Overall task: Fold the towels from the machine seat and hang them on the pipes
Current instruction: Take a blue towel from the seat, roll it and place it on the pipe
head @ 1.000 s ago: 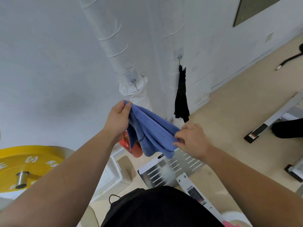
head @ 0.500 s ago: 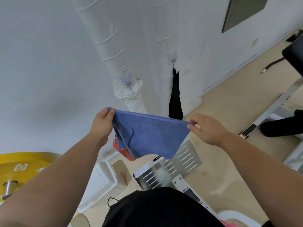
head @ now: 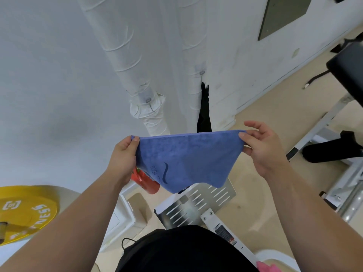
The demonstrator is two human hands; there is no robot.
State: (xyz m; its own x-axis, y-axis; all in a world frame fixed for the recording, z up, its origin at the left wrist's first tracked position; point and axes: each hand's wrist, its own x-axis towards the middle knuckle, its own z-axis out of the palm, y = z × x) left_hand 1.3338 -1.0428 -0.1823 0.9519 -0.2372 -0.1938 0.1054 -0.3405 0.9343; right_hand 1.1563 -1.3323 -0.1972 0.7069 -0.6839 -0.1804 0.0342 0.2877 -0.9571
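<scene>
While the left hand point(head: 123, 156) pinches one top corner of the blue towel point(head: 184, 158), the right hand point(head: 263, 148) pinches the other, its remaining fingers loose. Its top edge taut, the towel hangs in front of the white wrapped pipes point(head: 125, 55). What may be a black cloth point(head: 204, 112) hangs beside them.

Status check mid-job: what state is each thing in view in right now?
blue towel: spread taut between both hands, in the air, not yet hung.
left hand: pinches the towel's top left corner.
right hand: pinches its top right corner, other fingers spread.
black cloth: hangs straight down beside the right pipe.
yellow weight plate: mounted on its bar.
pink cloth: only a corner in view, bottom edge.
</scene>
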